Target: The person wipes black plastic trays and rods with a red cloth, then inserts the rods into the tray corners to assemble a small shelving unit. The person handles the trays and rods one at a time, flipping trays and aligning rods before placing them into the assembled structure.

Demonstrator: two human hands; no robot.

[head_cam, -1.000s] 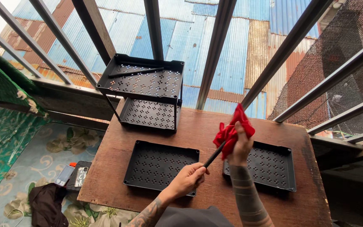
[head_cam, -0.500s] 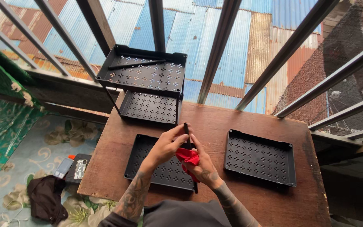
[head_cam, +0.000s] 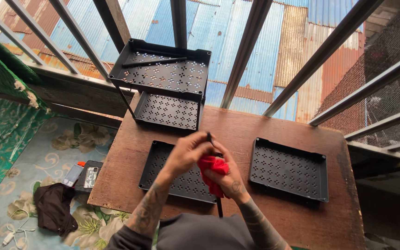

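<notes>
My left hand (head_cam: 187,152) pinches the upper end of a thin black rod (head_cam: 209,137) that stands nearly upright. Just below it, my right hand (head_cam: 228,181) presses a red cloth (head_cam: 212,167) around the rod's middle. The rod's lower end (head_cam: 219,209) sticks out under that hand. Both hands hover above a black perforated tray (head_cam: 167,178) lying flat on the brown wooden table (head_cam: 260,132).
A second loose tray (head_cam: 288,169) lies to the right. A two-tier black rack (head_cam: 165,76) stands at the table's far edge, with another rod (head_cam: 156,61) in its top tray. Slanted window bars rise behind. On the floor at left are a phone (head_cam: 89,176) and a dark cloth (head_cam: 54,208).
My hands swung the rod and red cloth from above the right tray to above the left tray. The rod went from slanted to nearly upright, and the cloth now wraps it.
</notes>
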